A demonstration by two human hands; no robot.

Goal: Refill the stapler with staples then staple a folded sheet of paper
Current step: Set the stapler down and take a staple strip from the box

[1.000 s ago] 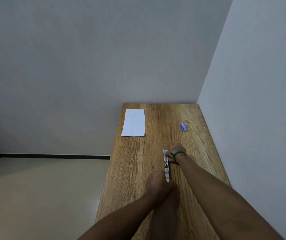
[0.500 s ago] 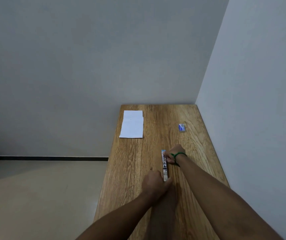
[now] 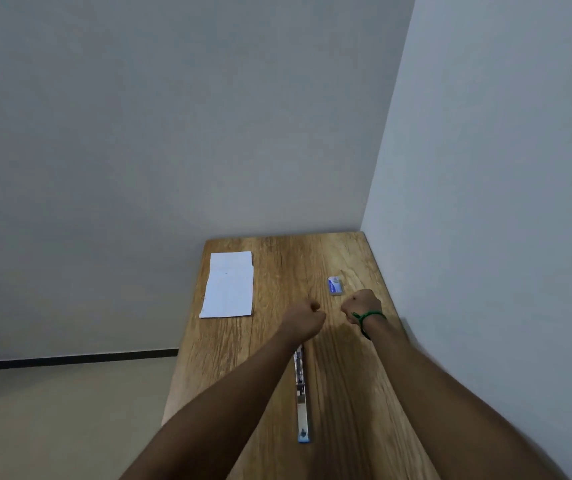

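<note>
Stapler point(image 3: 301, 396) lies opened flat at six o'clock for loading, while both fists, left hand point(image 3: 303, 318) and right hand point(image 3: 360, 305), curl closed and empty near the staple box point(image 3: 335, 285) at one o'clock.

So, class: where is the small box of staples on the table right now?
The staple box lies on the wooden table, far right, just beyond the right hand and across from the folded paper.

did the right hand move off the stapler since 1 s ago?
Yes. The right hand has left the opened stapler and gone forward along the table, now fisted beside the staple box.
</note>
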